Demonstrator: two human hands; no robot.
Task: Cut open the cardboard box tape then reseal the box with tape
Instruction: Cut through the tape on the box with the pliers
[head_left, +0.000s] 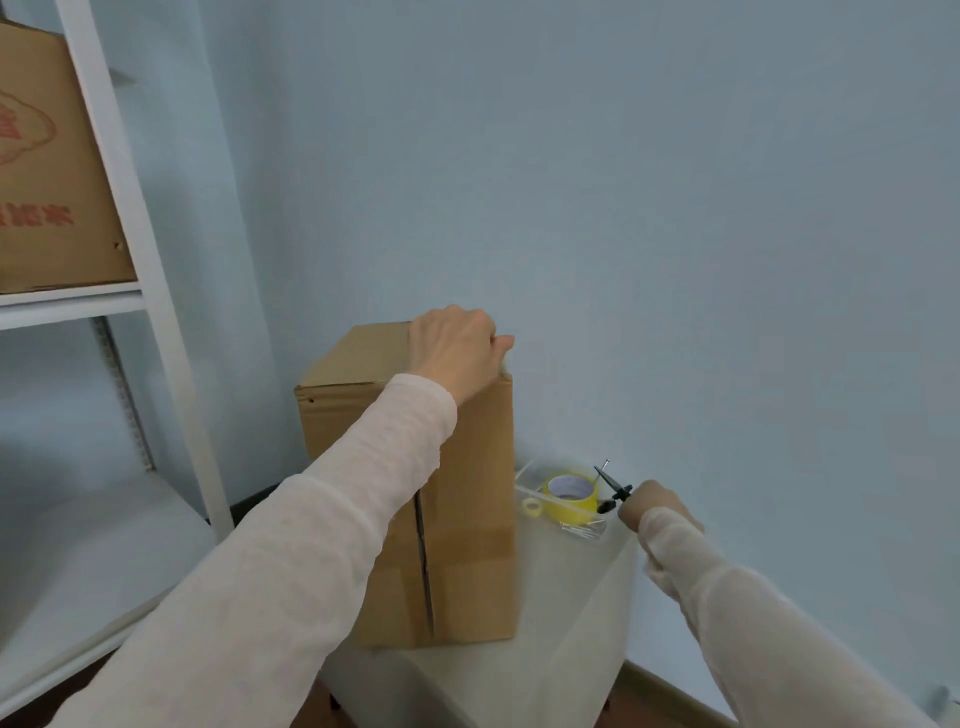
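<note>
— Head view. The cardboard box (467, 519)?
— Upright on the white table (571, 613), top far edge gripped by the left hand (457, 348).
— The right hand (657, 506)?
— Closed round a black-handled cutter (613, 491), just beside the yellow tape roll (571, 505).

The person wears a long-sleeved top of thin, pale cream knit with a faintly flecked weave. The left sleeve (311, 519) and right sleeve (753, 613) end in plain cuffs at the wrists.
</note>
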